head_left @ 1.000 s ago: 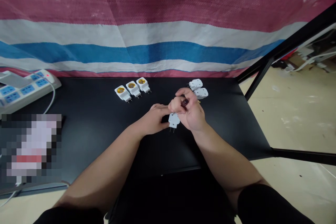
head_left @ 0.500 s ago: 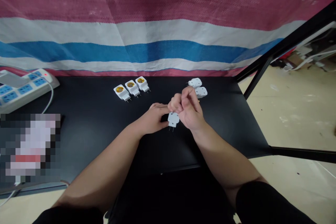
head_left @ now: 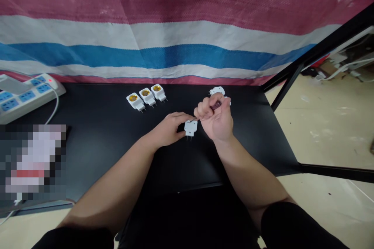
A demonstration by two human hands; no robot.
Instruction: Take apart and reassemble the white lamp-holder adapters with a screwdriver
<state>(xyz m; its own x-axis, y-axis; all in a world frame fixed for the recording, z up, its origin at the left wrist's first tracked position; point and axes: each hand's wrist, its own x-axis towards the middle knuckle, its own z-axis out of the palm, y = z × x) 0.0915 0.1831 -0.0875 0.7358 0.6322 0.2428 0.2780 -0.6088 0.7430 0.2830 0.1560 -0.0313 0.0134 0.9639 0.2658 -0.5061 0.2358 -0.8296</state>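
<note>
A small white plug-in unit lies on the dark tabletop with its two metal prongs toward me and its back, dotted with holes, facing up. My left hand grips it from the left, thumb at the near side and fingers at the far side. In my right hand the fingers are curled round a screwdriver; part of its dark reddish handle shows between them. Its thin shaft slants down left to the far end of the unit. The tip is too small to make out.
Three white plugs with gold round centres stand in a row at the back. More white units lie behind my right hand. On the left are a power strip and a blurred-out object. A black frame bar borders the right.
My right hand has turned and opened its grip slightly, so the screwdriver handle now shows. The plug-in unit appears slightly higher in view, with my left hand still on it.
</note>
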